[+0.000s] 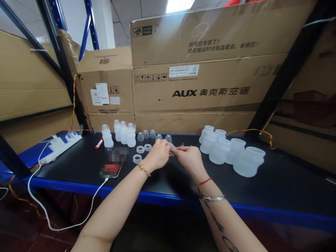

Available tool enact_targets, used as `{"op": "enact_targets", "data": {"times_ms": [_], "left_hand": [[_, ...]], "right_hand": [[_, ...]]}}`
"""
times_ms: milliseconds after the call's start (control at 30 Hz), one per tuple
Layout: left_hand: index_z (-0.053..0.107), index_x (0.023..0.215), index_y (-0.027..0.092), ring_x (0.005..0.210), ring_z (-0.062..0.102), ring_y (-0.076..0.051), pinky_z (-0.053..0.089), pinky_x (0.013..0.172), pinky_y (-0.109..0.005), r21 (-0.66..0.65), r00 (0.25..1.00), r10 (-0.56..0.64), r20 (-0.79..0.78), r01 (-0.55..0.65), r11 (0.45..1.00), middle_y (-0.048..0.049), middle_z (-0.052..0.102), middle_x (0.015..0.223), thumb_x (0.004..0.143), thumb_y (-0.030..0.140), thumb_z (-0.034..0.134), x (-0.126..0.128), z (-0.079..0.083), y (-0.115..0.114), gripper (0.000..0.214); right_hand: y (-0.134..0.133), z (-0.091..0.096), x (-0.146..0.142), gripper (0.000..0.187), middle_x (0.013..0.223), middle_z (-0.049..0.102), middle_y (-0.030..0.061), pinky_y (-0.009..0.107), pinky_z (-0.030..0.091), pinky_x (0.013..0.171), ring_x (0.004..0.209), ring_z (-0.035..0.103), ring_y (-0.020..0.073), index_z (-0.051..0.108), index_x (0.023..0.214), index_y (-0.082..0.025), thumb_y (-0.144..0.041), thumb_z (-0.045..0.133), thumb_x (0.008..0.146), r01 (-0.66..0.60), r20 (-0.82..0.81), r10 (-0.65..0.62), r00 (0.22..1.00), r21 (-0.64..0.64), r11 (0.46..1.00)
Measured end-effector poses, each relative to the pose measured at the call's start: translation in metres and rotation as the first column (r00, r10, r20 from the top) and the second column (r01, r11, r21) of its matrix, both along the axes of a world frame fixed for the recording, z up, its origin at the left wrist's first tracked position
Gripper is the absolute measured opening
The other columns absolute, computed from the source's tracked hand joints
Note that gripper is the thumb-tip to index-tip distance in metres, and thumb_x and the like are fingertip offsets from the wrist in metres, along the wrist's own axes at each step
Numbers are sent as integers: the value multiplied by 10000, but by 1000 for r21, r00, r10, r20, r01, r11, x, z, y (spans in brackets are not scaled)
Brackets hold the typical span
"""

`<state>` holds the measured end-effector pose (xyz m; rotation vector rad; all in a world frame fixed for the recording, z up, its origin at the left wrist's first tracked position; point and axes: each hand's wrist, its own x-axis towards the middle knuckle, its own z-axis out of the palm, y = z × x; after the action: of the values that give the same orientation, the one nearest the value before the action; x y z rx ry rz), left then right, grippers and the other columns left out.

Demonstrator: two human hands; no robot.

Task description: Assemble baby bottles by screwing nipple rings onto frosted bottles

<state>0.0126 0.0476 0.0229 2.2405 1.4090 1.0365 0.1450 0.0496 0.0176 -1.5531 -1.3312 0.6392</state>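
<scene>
The big carton (pixel 210 108) standing behind the bench (pixel 168 182) reads "AUX 奥克斯空调" in bold black, and higher up I can make out "师傅您辛苦了!" above a line asking to be handled gently when moved. Its white label (pixel 183 71) shows a "25" at the right end; the rest is too small for me to be sure of. A smaller carton (pixel 107 80) to the left carries paper stickers (pixel 101 93) and a barcode, with print too fine to read from here.

On the bench I count four capped bottles (pixel 131 134) at the left and six wide, open-necked bottles (pixel 249 162) at the right. Between them are five clear caps (pixel 140 136) that I can see, and three loose rings (pixel 137 159) in front of those.

The left hand (pixel 159 154) and right hand (pixel 189 158) meet over the middle of the bench, their fingers pinched together on one small clear piece (pixel 171 150), partly hidden by the fingertips. Just beyond the right hand, a clear teat tip (pixel 182 144) peeks out. One red marker (pixel 99 144) lies beside the capped bottles, and one phone (pixel 114 164), its screen blurred, lies nearer the front edge.
</scene>
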Motion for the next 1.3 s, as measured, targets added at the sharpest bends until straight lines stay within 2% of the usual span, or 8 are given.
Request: {"op": "enact_targets", "data": {"times_ms": [267,400,533,700,867,1033,1167,1300], "left_hand": [[562,893,187,901,562,-185,461,883,-329,71,990,-91,-107,99,993,-50,570,927,904,243,473,-10,3,3,106],[541,879,183,877,556,-189,459,856,-328,176,994,-30,-109,49,983,-58,576,909,905,169,430,-8,0,5,115],[500,830,189,886,551,-198,459,854,-336,243,998,62,1,-60,968,-69,566,893,894,145,425,-3,-2,6,108],[455,798,197,902,556,-211,461,871,-362,195,975,176,138,-201,960,-86,561,903,873,124,431,2,-3,5,107],[506,917,195,828,591,-172,481,844,-331,26,960,97,264,-107,994,-46,590,868,898,164,418,1,-6,9,96],[580,1068,234,769,589,-170,488,803,-316,-49,992,-18,128,24,999,-10,575,790,889,249,483,-2,-4,6,204],[603,1016,205,846,591,-179,487,844,-322,34,999,35,-8,-35,999,-50,556,917,897,294,500,-3,-1,0,180],[574,988,178,887,599,-205,495,829,-340,126,984,131,-120,-116,985,-84,541,1024,911,247,453,-2,-3,1,159]], "right_hand": [[-2,0,-2,175,637,724,105,246,420,531,635,668,213,785,703,-160,-272,654,671,37,144,-43,989,45,998],[-3,2,-4,220,615,717,101,250,420,520,618,664,214,778,696,-150,-345,681,663,15,111,-23,994,74,997],[-3,7,-4,281,704,742,103,246,422,524,658,667,214,785,752,-139,-376,705,623,-3,42,-1,999,107,994],[-5,9,-8,353,548,672,39,221,362,441,482,560,137,779,888,-103,-301,714,603,-67,-132,71,989,40,997],[-5,11,-8,402,375,524,-10,208,292,369,366,457,107,750,963,-56,-294,720,640,-61,-260,38,965,-82,995],[1,3,-4,294,413,580,20,220,354,405,410,538,140,769,914,-86,-219,672,671,-2,-150,-16,989,-116,993],[2,-3,-7,267,710,741,122,257,480,588,709,697,234,786,878,-107,-247,680,677,85,22,-86,996,8,996],[-1,-4,-15,269,896,751,145,286,502,722,891,705,275,789,908,-146,-264,637,720,114,166,-127,978,85,990]]}}
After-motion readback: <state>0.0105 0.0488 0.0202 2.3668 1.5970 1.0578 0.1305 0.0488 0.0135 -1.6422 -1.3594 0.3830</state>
